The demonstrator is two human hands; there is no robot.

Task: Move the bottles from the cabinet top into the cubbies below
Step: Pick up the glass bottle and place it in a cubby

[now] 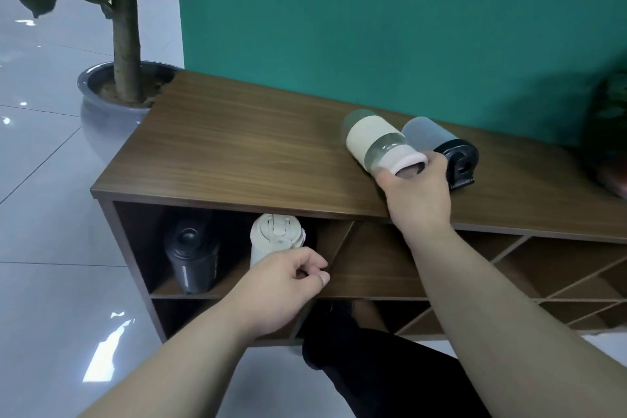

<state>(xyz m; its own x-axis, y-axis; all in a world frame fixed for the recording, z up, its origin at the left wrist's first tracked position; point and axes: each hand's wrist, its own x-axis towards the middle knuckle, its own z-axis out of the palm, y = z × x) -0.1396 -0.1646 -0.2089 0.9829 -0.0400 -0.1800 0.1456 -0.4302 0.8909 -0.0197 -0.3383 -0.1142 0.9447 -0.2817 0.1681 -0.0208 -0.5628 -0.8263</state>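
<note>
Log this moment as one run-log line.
right hand: grips cream-sleeved clear bottle on wooden cabinet top | left hand: empty at cubby | in cubby: dark grey bottle, cream bottle

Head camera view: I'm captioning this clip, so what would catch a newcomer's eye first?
The right hand grips the cap end of a cream-sleeved glass bottle lying on the wooden cabinet top, beside a frosted bottle with a black lid. Below, the left hand is at the top-left cubby, where a dark bottle and a cream bottle stand.
</note>
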